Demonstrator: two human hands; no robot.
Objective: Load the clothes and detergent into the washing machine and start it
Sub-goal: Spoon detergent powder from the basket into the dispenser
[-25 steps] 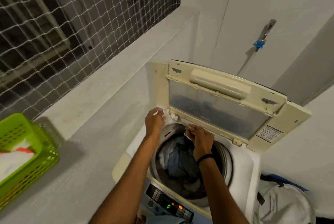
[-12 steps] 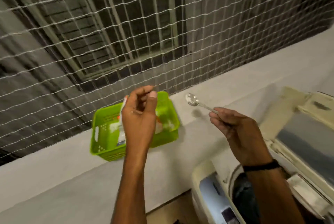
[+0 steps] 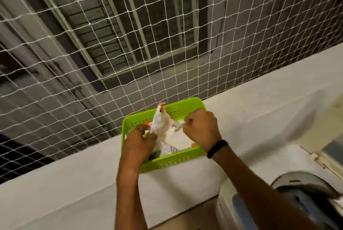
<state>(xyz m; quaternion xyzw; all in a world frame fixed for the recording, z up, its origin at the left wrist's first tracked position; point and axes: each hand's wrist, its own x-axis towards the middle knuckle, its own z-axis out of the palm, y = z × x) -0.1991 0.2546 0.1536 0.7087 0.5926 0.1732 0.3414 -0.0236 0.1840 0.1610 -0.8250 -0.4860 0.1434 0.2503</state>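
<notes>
**Desk:** Run me the list, left to right.

**Operator:** Item one, netting (image 3: 92, 44): white knotted cord in a square mesh, slack, spanning the opening. Item two, ledge (image 3: 74, 183): painted masonry, matte, flat-topped. Item three, my left hand (image 3: 138, 143): fingers curled round the left edge of the detergent pouch (image 3: 173, 136), holding its mouth up. Item four, green basket (image 3: 178, 159): rigid perforated plastic, rectangular, sitting on the ledge. The pouch stands inside it, leaning, with its torn corner uppermost.

**Desk:** How does the pouch handle?

**Operator:** I judge it light and limp. It is crinkled glossy film, white with orange print, and likely slick. It will fold and spill if I take it by the middle, so I would hold it at the top edge beside the opening and keep the base resting in the basket.

**Desk:** And the rest?

**Operator:** Item five, spoon (image 3: 179, 125): thin bright metal, its bowl end at the pouch mouth. Blur hides whether it carries powder. Item six, my right hand (image 3: 201, 127): closed in a fist, clamping the spoon handle, with a black wristband (image 3: 217, 149) below it. Item seven, washing machine (image 3: 304, 179): a top-loader at the lower right with a round steel drum rim. Bluish clothes (image 3: 304, 203) lie inside it, soft and bunched.
</notes>
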